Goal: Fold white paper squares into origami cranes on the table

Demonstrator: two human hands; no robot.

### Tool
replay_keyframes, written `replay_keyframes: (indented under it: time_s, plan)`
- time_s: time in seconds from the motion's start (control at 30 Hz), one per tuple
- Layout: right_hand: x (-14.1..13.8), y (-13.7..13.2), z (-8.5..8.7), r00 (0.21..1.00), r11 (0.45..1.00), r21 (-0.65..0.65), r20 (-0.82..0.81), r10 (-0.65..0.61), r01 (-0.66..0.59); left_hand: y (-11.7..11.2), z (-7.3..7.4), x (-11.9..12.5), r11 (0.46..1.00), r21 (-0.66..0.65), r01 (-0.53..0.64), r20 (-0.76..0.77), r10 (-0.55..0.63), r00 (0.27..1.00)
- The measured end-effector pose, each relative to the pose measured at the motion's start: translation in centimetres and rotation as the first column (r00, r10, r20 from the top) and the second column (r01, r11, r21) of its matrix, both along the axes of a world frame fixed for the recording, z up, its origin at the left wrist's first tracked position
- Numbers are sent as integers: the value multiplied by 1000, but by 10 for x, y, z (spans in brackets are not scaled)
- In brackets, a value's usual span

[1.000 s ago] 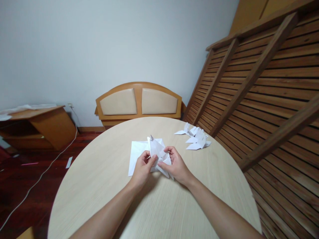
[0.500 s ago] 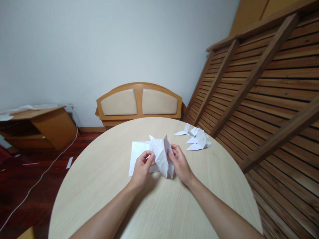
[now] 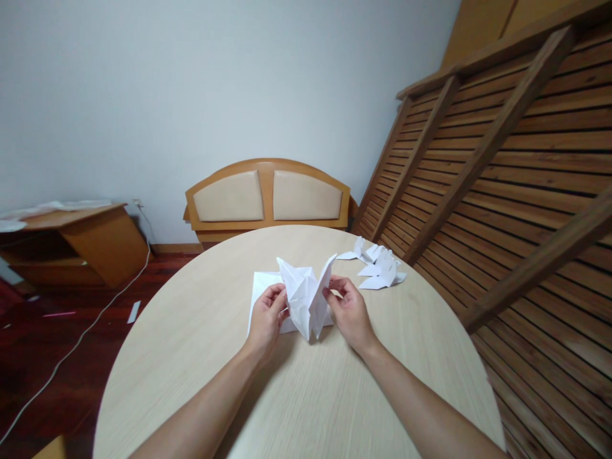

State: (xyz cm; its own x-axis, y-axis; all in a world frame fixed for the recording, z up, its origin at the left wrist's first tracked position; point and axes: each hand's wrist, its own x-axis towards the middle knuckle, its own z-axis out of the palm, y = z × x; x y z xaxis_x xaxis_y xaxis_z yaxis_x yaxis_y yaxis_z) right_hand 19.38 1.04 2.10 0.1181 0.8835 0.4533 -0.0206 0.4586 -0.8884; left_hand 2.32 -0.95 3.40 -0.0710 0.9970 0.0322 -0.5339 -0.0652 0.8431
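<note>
Between my two hands is a folded white sheet of paper (image 3: 302,298), with creases across it and pointed corners standing up at left and right. My left hand (image 3: 268,313) pinches its left side between thumb and fingers. On the other side my right hand (image 3: 349,312) grips the right flap, thumb in front. Beneath and behind it, flat white paper (image 3: 261,290) lies on the round table (image 3: 191,357), partly covered by my left hand and the folded piece.
Several folded white paper pieces (image 3: 382,271) lie at the table's far right. A slatted wooden frame (image 3: 478,159) leans along the right side. Beyond the table stands a padded headboard (image 3: 268,172). At left are a wooden desk (image 3: 102,248) and a cable (image 3: 90,325) on the floor.
The folded paper has shifted slightly left and opened wider, its two upper points now farther apart. My left hand has moved a little left with it.
</note>
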Motion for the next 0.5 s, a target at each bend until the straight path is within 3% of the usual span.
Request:
replay_keyframes:
  time_s: [0.23, 0.5]
  plan:
    - [8, -2, 4, 990, 985, 111, 33, -136, 132, 3, 6, -6, 1000, -24, -3, 177, 7, 984]
    - [8, -13, 6, 998, 979, 198, -48, -33, 42, 2, 21, -15, 990, -140, -19, 306, 61, 950]
